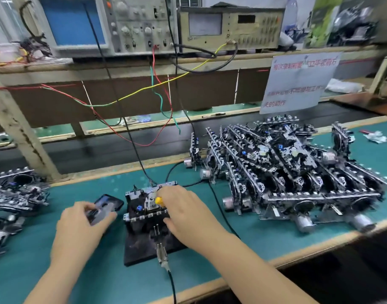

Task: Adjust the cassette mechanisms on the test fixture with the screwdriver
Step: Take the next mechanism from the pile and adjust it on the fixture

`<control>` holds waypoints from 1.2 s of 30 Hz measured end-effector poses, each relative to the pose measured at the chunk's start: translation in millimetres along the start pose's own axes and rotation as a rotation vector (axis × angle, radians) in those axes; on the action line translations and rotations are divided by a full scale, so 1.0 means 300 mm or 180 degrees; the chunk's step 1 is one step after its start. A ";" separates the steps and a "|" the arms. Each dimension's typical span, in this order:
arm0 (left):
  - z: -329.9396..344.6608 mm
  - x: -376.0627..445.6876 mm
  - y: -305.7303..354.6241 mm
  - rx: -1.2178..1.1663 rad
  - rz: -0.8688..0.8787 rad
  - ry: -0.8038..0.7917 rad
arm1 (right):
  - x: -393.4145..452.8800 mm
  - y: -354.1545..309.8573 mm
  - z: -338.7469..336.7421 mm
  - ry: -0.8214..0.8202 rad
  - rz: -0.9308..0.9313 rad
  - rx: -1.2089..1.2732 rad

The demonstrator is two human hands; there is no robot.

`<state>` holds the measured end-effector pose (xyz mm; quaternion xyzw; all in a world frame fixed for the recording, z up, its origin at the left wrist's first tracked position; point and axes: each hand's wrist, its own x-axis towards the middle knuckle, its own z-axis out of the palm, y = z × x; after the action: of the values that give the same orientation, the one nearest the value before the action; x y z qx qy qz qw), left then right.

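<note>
A cassette mechanism point(142, 205) sits on the black test fixture point(140, 246) in the middle of the green mat. My right hand point(188, 213) lies over its right side and grips a screwdriver with a yellow handle point(159, 201), whose tip is hidden among the parts. Left of the fixture, my left hand point(78, 227) holds a grey cassette tape point(101, 212) above a dark cassette case point(110, 201). A metal clamp lever point(162, 253) sticks out at the fixture's front.
A big stack of cassette mechanisms point(293, 172) fills the mat to the right. More mechanisms point(14, 191) lie at the left edge. An oscilloscope point(104, 25) and a meter point(230, 27) stand on the shelf behind, with wires point(162, 99) hanging down to the fixture.
</note>
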<state>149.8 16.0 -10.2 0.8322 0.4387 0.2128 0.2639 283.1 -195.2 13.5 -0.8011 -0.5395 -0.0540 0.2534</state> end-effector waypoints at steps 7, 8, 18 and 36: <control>0.016 -0.111 0.022 -0.0055 0.0723 -0.0125 | 0.042 -0.012 -0.055 0.0115 0.0005 0.0129; 0.016 -0.132 0.063 -0.0472 0.0786 -0.0172 | 0.050 -0.017 -0.073 0.0159 0.0073 0.0311; -0.044 -0.231 0.370 -0.2684 0.0282 -0.0911 | 0.023 -0.047 -0.299 0.0670 0.0792 0.1539; 0.208 -0.413 1.217 -0.3085 0.1853 -0.2587 | -0.233 0.305 -0.838 0.2569 0.1777 0.0759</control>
<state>347.1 -277.8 155.1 0.7180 -0.0803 0.1182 0.6812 382.8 -397.0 174.1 -0.7956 -0.1662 -0.2276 0.5363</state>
